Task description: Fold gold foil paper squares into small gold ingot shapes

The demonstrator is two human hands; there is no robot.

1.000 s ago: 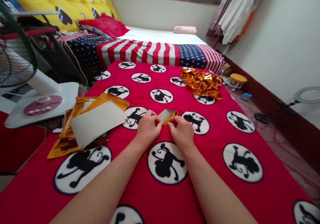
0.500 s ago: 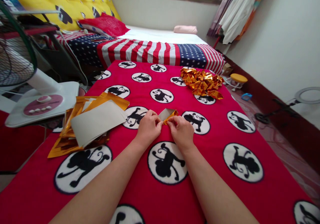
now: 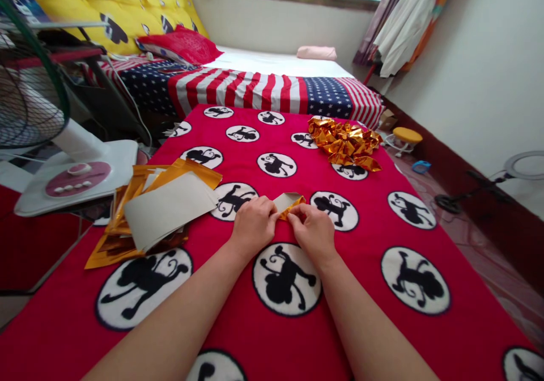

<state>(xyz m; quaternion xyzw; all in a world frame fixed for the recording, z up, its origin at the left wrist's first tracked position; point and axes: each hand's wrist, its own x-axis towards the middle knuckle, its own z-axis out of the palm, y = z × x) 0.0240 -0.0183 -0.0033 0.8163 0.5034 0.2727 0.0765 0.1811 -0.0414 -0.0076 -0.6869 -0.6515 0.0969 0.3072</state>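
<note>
- The landmark is the loose stack of sheets, its top sheet grey side up, with gold faces and edges showing beneath and around it.
- To the right of the stack, on the red cloth printed with black monkeys in white circles, is the partly folded sheet, grey on its open face and gold along the turned-over part.
- The left hand, between the stack and the folded sheet, has its thumb and forefinger pinched on the sheet's near left edge; the other fingers are curled.
- The right hand, farther right of the stack, pinches the gold fold at the sheet's near side between thumb and forefinger.
- Relative to the grip, most of the folded sheet lies just beyond the fingertips, its grey face pointing away; the two pinches are close together, and the part under the fingers is hidden.
- Beyond the stack and well to its right is a heap of folded gold pieces.
- Left of the stack stands a fan with a white base.
- Far beyond the stack is a bed with a striped and starred cover.
</note>
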